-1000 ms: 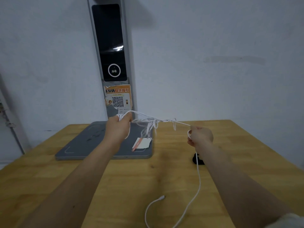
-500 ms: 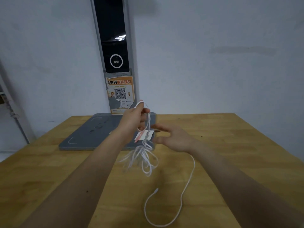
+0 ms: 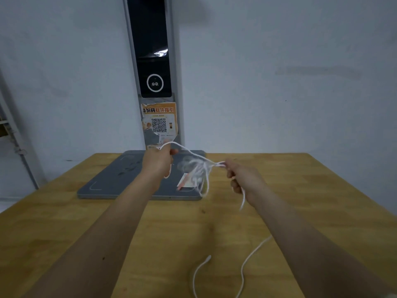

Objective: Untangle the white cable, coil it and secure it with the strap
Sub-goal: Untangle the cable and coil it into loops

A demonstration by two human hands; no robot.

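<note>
The white cable [image 3: 194, 168] is stretched in the air between both hands, with a blurred tangle of loops hanging in the middle. My left hand [image 3: 158, 160] is raised over the grey base and grips one end of the bundle. My right hand [image 3: 242, 177] pinches the cable further right and a strand drops from it. The free tail with its connector [image 3: 207, 258] lies on the wooden table near the front edge. The strap is hidden from view.
A grey flat base [image 3: 107, 181] with a tall dark-screened post [image 3: 153, 61] stands at the back of the wooden table [image 3: 64, 222]. A small white and orange card [image 3: 184, 181] lies on the base. A white wall is behind.
The hands, close together with the bundle dangling half a second ago, have pulled apart again. The right hand closed on the cable and moved right, drawing the tangle taut.
</note>
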